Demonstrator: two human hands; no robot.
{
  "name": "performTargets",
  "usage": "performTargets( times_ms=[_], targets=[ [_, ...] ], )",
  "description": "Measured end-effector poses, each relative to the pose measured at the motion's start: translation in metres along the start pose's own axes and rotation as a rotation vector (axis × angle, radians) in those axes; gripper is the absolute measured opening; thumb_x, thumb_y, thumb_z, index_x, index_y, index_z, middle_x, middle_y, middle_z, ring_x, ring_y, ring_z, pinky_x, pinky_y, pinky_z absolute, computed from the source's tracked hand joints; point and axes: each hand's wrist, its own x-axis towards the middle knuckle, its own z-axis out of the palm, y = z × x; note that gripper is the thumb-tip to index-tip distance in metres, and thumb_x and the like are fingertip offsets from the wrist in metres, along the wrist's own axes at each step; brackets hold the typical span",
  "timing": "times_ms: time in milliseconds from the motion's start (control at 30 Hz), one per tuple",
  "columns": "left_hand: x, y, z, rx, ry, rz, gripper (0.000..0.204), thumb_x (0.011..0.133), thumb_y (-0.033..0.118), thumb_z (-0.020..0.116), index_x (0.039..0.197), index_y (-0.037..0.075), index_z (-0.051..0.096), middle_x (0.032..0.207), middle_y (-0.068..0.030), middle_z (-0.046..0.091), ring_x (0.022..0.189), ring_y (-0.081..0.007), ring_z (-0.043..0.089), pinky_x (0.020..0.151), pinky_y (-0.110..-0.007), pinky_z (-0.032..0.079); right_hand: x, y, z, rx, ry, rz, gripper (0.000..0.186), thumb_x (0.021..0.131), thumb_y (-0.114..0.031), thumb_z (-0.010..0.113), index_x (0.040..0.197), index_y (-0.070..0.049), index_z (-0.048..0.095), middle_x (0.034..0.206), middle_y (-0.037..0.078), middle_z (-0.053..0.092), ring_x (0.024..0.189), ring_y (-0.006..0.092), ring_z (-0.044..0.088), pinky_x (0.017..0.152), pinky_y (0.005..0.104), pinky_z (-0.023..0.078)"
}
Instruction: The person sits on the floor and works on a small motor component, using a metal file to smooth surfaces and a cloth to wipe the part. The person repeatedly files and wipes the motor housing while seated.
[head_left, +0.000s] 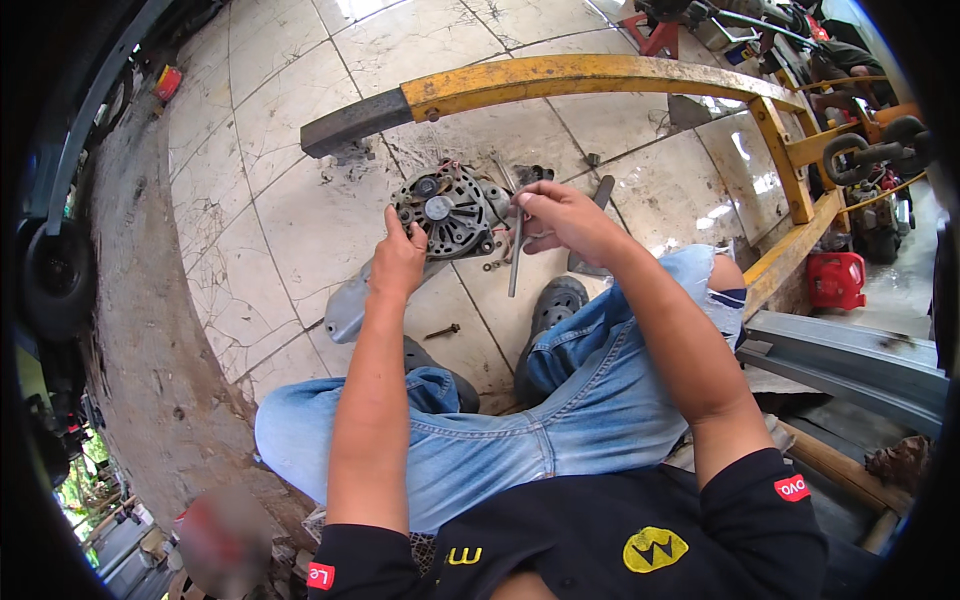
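A round grey alternator [462, 222] rests on the tiled floor in front of me, its slotted end face and wiring exposed. My left hand [398, 255] is at its left edge, index finger stretched along the housing and thumb against the rim, gripping it. To the right of the alternator, my right hand [565, 220] is closed, thumb and index finger pinched on a thin metal rod [515, 265]. The rod's exact kind cannot be made out. A grey metal cover-like part [350, 305] lies below and left of the alternator. One bolt [442, 331] lies on the tiles nearer me.
A yellow steel frame [590, 75] with a dark end arches over the floor beyond the alternator. Small washers [492, 266] and a flat grey metal piece [597, 215] lie close by. At right stand a red jerrycan [836, 280] and a metal channel [850, 355]. My shoes [555, 302] flank the work.
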Motion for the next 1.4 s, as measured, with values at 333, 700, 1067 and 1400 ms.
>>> performTargets(
  times_ms=[333,700,1067,1400],
  targets=[
    [-0.006,-0.001,-0.002,-0.008,0.015,0.038,0.066,0.099,0.040,0.045,0.149,0.003,0.026,0.088,-0.0333,0.067,0.084,-0.0512,0.065,0.074,-0.057,0.051,0.031,0.038,0.012,-0.921,0.327,-0.553,0.031,0.083,-0.004,0.059,0.113,-0.003,0.067,0.090,0.023,0.070,0.079,0.0424,0.067,0.076,0.0449,0.054],
    [-0.005,-0.001,-0.001,0.004,0.035,0.044,0.066,0.099,0.040,0.045,0.148,0.000,0.027,0.088,-0.0329,0.067,0.083,-0.0508,0.065,0.073,-0.057,0.051,0.021,0.012,0.021,-1.190,-0.102,-0.227,0.033,0.074,-0.001,0.062,0.106,-0.002,0.073,0.096,0.025,0.069,0.095,0.0398,0.067,0.084,0.0463,0.054],
    [-0.010,0.004,0.001,-0.050,0.036,0.031,0.065,0.098,0.039,0.045,0.147,0.000,0.027,0.088,-0.0329,0.067,0.083,-0.0509,0.065,0.073,-0.057,0.051,0.026,0.006,0.019,-0.998,0.254,-0.350,0.031,0.080,-0.004,0.058,0.107,-0.003,0.073,0.094,0.025,0.069,0.090,0.0401,0.068,0.084,0.0448,0.054],
    [-0.010,0.001,0.000,-0.041,0.028,0.019,0.064,0.099,0.039,0.046,0.146,0.000,0.028,0.089,-0.0342,0.067,0.085,-0.0516,0.065,0.075,-0.056,0.051,0.029,0.023,0.016,-1.083,0.112,-0.424,0.031,0.079,-0.004,0.056,0.105,-0.004,0.074,0.092,0.026,0.069,0.087,0.0397,0.069,0.082,0.0441,0.055]
  ],
)
